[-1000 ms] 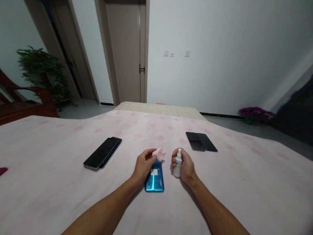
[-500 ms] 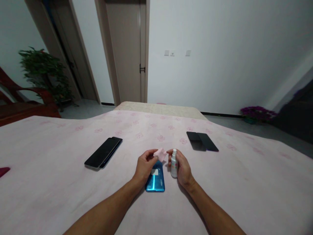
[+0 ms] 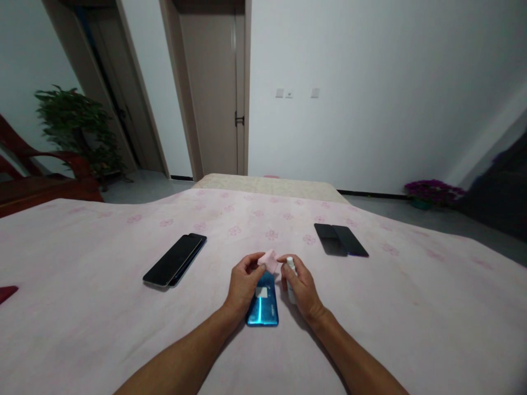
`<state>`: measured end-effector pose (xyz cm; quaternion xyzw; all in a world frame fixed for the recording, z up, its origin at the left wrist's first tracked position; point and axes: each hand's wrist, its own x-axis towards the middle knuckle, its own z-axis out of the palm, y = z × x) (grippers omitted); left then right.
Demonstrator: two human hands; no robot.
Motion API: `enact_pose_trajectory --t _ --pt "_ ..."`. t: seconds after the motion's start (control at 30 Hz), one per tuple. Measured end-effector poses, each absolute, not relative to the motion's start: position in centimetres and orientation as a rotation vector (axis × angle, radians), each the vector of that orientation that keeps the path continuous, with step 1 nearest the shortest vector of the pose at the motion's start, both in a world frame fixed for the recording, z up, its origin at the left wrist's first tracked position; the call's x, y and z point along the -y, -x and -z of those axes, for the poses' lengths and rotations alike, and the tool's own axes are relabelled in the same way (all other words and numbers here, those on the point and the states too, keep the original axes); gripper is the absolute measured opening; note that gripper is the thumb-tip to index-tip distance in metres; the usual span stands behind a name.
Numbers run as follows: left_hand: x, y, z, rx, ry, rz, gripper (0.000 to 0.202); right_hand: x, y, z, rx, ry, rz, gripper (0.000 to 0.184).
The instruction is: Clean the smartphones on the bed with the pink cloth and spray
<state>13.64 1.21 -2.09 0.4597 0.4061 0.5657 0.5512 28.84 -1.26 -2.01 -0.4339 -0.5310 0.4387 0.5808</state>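
Left hand [image 3: 242,281]: thumb and fingers pinched on a small pink cloth [image 3: 269,261], held over the far end of a blue phone [image 3: 262,312]. Right hand [image 3: 303,288]: wrapped around a small white bottle [image 3: 290,264], upright or nearly so, just right of the phone. Hands close together; a right fingertip reaches the cloth's edge, contact hard to confirm.

Phone lies back up on a flowered bedspread-like cover [image 3: 255,362], between the forearms. Handling, by judgement: cloth very light, limp, best pinched at a corner or edge; bottle light, fairly stiff, sides probably smooth, good to grip round the body with the top left free. Phone looks rigid and glossy, likely slippery and breakable; take it by the long edges.

Farther off, left: two dark phones [image 3: 173,260], one overlapping the other. Right: two more dark slabs [image 3: 341,240], side by side, edges meeting or overlapping, cannot say which.

Hidden: phone's far end, under cloth and left fingers; most of the bottle, behind the right hand, label unreadable. Red object [image 3: 7,292] cut off at left edge, unidentified. What supports the cover: not visible.
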Motion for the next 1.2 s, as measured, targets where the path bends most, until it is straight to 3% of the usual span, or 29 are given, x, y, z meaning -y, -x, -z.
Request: enact_pose_trajectory --t 0.4,0.73,1.0,1.1,1.2 --pt "-0.8 -13.8 1.5 -0.97 -1.102 -1.363 0.036 1.2 -28.7 1.7 1.164 1.003 -1.078 0.036" --pt "-0.7 -13.9 1.7 -0.938 -1.112 -1.343 0.036 1.0 -29.8 1.9 1.41 1.176 -0.679 0.03" --pt "-0.7 -13.9 1.8 -0.937 -1.105 -1.35 0.036 1.1 -29.0 1.6 1.244 1.116 -0.893 0.033" --pt "-0.8 -13.9 1.8 -0.936 -1.098 -1.354 0.036 1.0 -29.2 1.6 1.224 1.074 -0.912 0.039" --pt "-0.8 -14.0 1.8 -0.941 -1.073 -1.358 0.038 0.6 -29.6 1.8 1.178 1.079 -0.983 0.057"
